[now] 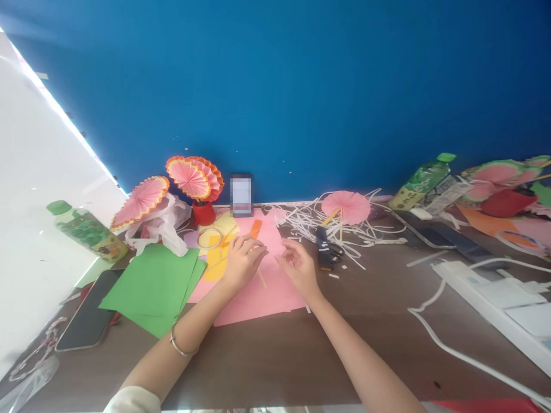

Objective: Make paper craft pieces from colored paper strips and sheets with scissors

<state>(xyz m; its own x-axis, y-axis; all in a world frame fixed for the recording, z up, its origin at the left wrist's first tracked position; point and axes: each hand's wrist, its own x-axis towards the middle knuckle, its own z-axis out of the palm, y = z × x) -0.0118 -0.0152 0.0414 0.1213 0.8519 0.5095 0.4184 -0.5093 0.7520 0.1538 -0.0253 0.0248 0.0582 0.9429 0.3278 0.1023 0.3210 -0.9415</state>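
My left hand [241, 261] hovers over pink paper [252, 307], fingers curled together toward the thumb; anything between them is hidden. Facing it, my right hand [299, 268] is over the same paper, with a gap between index finger and thumb and nothing visible in it. A narrow yellowish strip [262, 279] shows just below the left hand. Yellow paper pieces [214, 269] lie left of that hand, with a roll of tape [199, 241] on them. An orange paper strip [256, 228] is beyond the fingers.
Green sheets [150, 287] and a phone [90, 312] lie left. Pleated paper fans [189, 178] stand behind, near a small upright screen [241, 198]. White paper strips [301, 223], a pink fan [346, 207] and a black cable [326, 252] lie right, then a power strip [482, 292].
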